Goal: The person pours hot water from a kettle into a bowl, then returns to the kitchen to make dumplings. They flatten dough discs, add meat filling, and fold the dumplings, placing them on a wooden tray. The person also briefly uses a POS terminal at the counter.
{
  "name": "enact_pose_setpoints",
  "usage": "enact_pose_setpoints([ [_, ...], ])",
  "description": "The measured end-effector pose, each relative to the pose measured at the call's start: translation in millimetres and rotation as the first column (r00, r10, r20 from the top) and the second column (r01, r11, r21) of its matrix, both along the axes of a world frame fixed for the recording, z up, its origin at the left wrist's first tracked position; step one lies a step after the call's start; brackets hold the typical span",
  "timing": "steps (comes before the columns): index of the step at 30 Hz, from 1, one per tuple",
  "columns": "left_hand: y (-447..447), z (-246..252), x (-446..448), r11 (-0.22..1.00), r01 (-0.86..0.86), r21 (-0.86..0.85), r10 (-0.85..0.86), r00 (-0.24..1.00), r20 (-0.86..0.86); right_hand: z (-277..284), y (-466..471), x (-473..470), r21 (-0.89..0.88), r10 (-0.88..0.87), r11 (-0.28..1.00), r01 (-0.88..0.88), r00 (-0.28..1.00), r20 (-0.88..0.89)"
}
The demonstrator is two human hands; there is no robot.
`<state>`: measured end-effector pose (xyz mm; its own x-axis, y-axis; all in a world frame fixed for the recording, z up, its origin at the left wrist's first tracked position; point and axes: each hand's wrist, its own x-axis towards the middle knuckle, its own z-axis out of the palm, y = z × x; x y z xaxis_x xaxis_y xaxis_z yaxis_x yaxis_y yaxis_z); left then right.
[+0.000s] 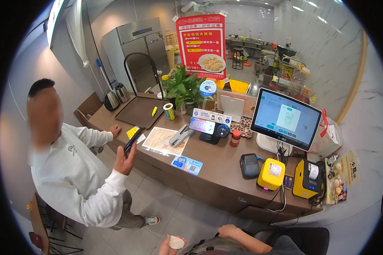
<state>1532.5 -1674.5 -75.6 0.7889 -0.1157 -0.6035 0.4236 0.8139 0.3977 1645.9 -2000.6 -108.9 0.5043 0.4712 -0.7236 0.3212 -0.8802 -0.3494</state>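
Observation:
At the bottom, my left hand [169, 246] holds a pale round, flat thing [176, 242], perhaps a dough wrapper, against its fingers. My right hand [227, 230] rests near a grey-green bag or cloth [225, 245] at my body; its fingers look curled, and whether they grip anything is unclear. Both hands are below the front of a brown counter [210, 188]. On the counter stand a touchscreen till [287, 116], a yellow label printer [271, 173], a yellow-and-black printer [307, 181], a dark portable printer [250, 165], a payment terminal [209, 129] and a grey stapler [181, 137].
A person [79, 169] in a white sweatshirt stands at the left, holding a phone [132, 142]. A brown tray [140, 111], potted plant [185, 86], red jar [235, 138] and two kettles [111, 100] are on the counter. A dark chair [316, 239] is at lower right.

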Motion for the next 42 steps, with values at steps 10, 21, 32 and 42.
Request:
enact_pose_setpoints([
  [10,175,-25,-111,0.978,-0.050,0.201,0.047,0.999,0.020,-31,89,-81,-0.184,-0.180,0.962,0.203,0.974,0.135],
  [21,329,-9,-216,0.891,-0.374,0.256,0.342,0.926,0.162,-34,223,-121,-0.173,0.034,0.984,-0.051,0.994,-0.100],
  [32,372,3,-373,0.495,-0.863,0.097,0.852,0.504,0.144,-31,544,-131,0.249,0.672,0.707,-0.662,0.738,0.058],
  [42,626,-19,-479,0.300,-0.923,0.239,0.933,0.336,0.128,-33,877,-210,0.276,0.784,0.575,-0.770,0.615,0.082],
])
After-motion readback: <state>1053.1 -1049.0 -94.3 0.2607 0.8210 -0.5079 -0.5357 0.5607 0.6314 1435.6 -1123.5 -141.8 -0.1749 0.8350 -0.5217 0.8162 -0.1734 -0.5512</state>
